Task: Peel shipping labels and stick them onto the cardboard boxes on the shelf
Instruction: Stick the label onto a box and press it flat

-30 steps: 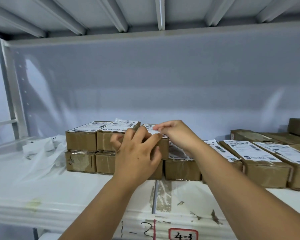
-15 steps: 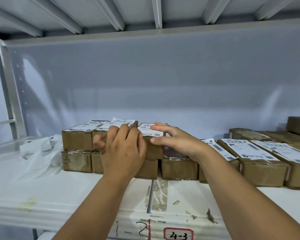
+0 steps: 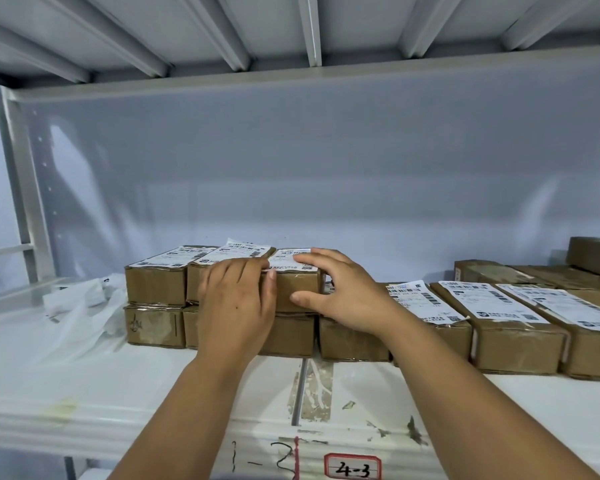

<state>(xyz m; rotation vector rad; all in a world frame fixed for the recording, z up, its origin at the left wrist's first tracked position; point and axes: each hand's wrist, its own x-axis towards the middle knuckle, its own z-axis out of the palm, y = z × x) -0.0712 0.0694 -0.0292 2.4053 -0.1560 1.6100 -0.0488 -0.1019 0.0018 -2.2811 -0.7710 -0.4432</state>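
Observation:
Two rows of brown cardboard boxes are stacked on the white shelf (image 3: 84, 393). The top right box of the stack (image 3: 300, 289) carries a white shipping label (image 3: 288, 259). My right hand (image 3: 343, 292) lies over that box, its fingers flat on the label and its thumb against the box's front face. My left hand (image 3: 238, 306) rests flat on the front of the neighbouring top box (image 3: 201, 282), fingertips reaching its labelled top edge. A third labelled box (image 3: 156, 284) sits at the stack's left.
More labelled boxes (image 3: 513, 334) lie in a row to the right, with plain ones (image 3: 593, 254) behind. Crumpled white backing paper and plastic (image 3: 80, 299) lies left of the stack. The upper shelf hangs close overhead. A tag reading 4-3 (image 3: 353, 467) marks the shelf's front edge.
My right hand brought the label down onto the top right box and now lies flat on it. My left hand shifted left from that box to the front of the neighbouring box.

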